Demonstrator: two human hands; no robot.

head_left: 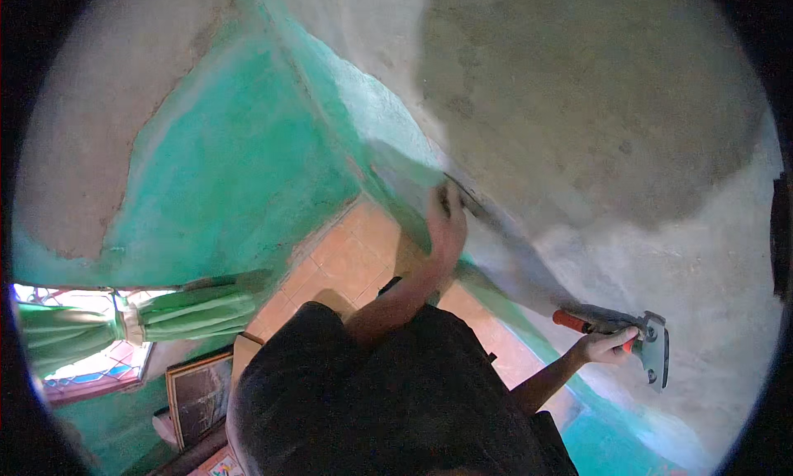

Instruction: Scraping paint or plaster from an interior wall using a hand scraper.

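Note:
In my right hand [607, 347] is a wall scraper [654, 352] with an orange-and-black handle and a wide metal blade fixed by bolts. The blade is beside the grey plastered wall [669, 271] at the right; whether it touches is not clear. My left hand [447, 222] is raised in front of the same wall, near the ragged border between grey plaster and green paint [406, 169]. It is blurred, with fingers bent and a dark patch between them. I cannot tell whether that patch is a thing or shadow.
A green-painted wall [235, 141] meets the plastered wall at a corner. Below lies an orange tiled floor [347, 246]. At lower left are a barred window [99, 367] with a tied green curtain [192, 312] and a framed picture [201, 398].

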